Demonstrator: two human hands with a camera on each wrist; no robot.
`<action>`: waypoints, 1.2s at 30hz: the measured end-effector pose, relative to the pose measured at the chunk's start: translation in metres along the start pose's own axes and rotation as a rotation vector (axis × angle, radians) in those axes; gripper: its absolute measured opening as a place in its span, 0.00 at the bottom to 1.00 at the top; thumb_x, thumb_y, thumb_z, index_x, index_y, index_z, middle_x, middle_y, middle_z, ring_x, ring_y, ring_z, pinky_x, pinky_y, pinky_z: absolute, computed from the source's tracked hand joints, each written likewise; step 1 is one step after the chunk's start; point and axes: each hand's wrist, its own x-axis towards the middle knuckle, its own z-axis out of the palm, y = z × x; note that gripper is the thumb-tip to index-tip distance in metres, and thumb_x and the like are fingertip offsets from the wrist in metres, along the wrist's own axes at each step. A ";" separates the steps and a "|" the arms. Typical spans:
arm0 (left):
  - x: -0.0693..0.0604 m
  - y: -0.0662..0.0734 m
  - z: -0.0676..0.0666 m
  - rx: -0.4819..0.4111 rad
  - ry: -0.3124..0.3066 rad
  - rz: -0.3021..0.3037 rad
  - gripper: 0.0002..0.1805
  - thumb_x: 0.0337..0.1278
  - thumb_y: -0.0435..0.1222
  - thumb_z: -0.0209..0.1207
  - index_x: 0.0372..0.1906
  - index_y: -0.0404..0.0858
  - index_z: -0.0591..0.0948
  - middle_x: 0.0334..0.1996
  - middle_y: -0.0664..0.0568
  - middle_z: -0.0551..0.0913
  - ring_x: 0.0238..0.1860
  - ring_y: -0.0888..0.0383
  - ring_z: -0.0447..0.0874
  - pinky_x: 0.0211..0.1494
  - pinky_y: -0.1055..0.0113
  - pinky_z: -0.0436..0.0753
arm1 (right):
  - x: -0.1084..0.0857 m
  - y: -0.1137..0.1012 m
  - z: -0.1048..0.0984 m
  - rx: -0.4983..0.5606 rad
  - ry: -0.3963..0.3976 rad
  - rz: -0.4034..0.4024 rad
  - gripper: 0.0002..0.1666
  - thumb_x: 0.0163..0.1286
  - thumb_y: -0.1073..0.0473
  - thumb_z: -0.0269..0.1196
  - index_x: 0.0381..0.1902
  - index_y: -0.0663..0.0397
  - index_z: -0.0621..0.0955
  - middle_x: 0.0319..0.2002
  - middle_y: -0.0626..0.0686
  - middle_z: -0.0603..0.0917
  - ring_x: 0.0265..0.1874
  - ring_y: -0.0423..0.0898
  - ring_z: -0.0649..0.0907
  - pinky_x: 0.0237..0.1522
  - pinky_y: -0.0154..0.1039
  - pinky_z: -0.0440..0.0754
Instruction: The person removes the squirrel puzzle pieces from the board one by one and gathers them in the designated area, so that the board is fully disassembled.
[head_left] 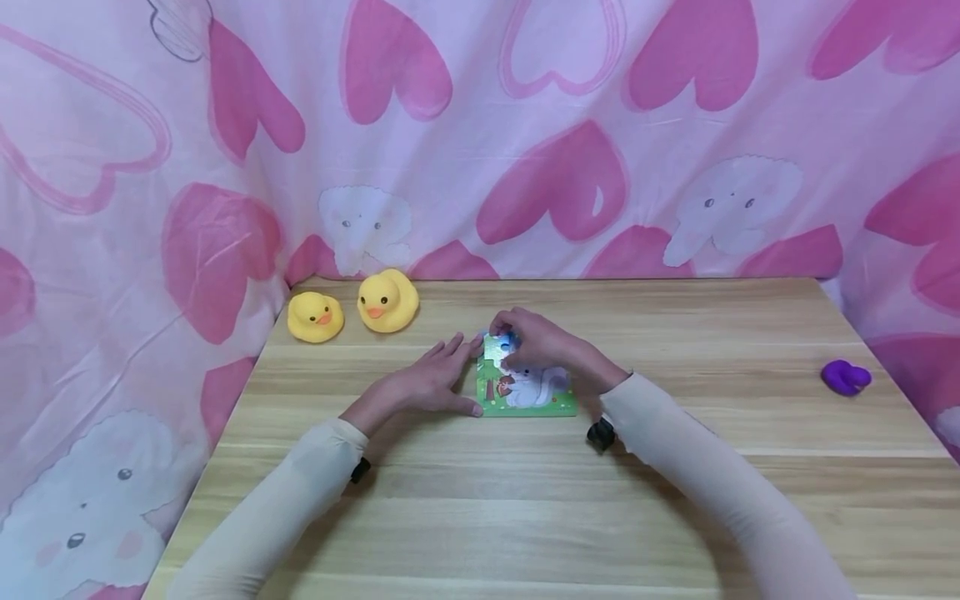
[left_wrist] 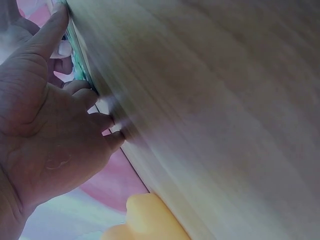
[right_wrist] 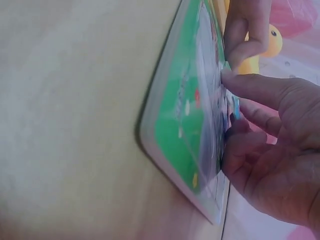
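A small jigsaw puzzle (head_left: 532,402) with a green border and a pale cartoon animal lies flat on the wooden table. My left hand (head_left: 427,382) rests at its left side, fingers spread and thumb by the near-left corner. Over the puzzle's upper part, my right hand (head_left: 542,342) pinches a shiny light puzzle piece (head_left: 496,347) between thumb and fingers. A bluish edge of the piece (right_wrist: 236,106) shows between them in the right wrist view. The hand hides part of the puzzle's top. From the left wrist, the left hand (left_wrist: 50,120) touches the tabletop with its fingertips.
Two yellow rubber ducks, a smaller one (head_left: 316,317) and a larger one (head_left: 387,301), stand at the table's back left. A purple duck-like toy (head_left: 846,377) lies far right. A pink heart-patterned cloth (head_left: 450,167) hangs behind the wooden table (head_left: 480,517).
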 end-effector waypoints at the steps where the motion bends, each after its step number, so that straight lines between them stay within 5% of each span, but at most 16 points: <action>1: 0.000 0.000 0.000 0.002 -0.001 -0.002 0.65 0.60 0.62 0.70 0.88 0.47 0.40 0.89 0.51 0.42 0.89 0.48 0.27 0.91 0.49 0.36 | 0.000 0.000 -0.001 0.008 0.007 -0.001 0.28 0.61 0.65 0.77 0.58 0.51 0.81 0.55 0.54 0.82 0.55 0.51 0.81 0.66 0.49 0.81; 9: 0.001 0.000 -0.001 0.018 -0.004 -0.006 0.65 0.61 0.62 0.69 0.88 0.46 0.40 0.89 0.50 0.46 0.89 0.48 0.27 0.91 0.49 0.36 | 0.001 0.004 -0.004 0.012 0.050 -0.042 0.25 0.60 0.65 0.78 0.56 0.56 0.85 0.50 0.55 0.84 0.45 0.48 0.84 0.50 0.41 0.87; 15: 0.000 0.002 -0.002 0.015 -0.009 -0.010 0.66 0.60 0.62 0.69 0.88 0.46 0.39 0.89 0.49 0.45 0.89 0.48 0.27 0.91 0.49 0.35 | -0.002 0.020 -0.006 0.112 0.069 -0.054 0.25 0.63 0.64 0.76 0.59 0.52 0.86 0.50 0.52 0.84 0.42 0.46 0.85 0.41 0.36 0.87; 21: -0.001 0.003 0.000 -0.004 -0.011 -0.014 0.67 0.60 0.62 0.70 0.88 0.47 0.37 0.88 0.52 0.48 0.89 0.49 0.27 0.91 0.49 0.35 | -0.036 0.040 -0.024 0.179 0.111 -0.035 0.25 0.64 0.63 0.76 0.59 0.47 0.85 0.52 0.50 0.85 0.44 0.47 0.86 0.46 0.41 0.89; 29: -0.001 0.002 0.002 -0.033 0.004 -0.024 0.67 0.59 0.60 0.71 0.88 0.50 0.37 0.88 0.53 0.49 0.89 0.50 0.26 0.91 0.48 0.36 | -0.085 0.080 -0.054 0.065 0.129 0.070 0.25 0.63 0.63 0.74 0.59 0.44 0.86 0.41 0.51 0.84 0.40 0.49 0.81 0.45 0.40 0.87; 36: -0.001 0.002 0.003 -0.037 0.019 -0.021 0.67 0.59 0.60 0.72 0.88 0.49 0.38 0.88 0.53 0.50 0.89 0.49 0.28 0.91 0.47 0.37 | -0.105 0.110 -0.065 -0.002 0.118 0.114 0.26 0.65 0.65 0.73 0.61 0.47 0.86 0.43 0.52 0.83 0.43 0.50 0.80 0.44 0.38 0.85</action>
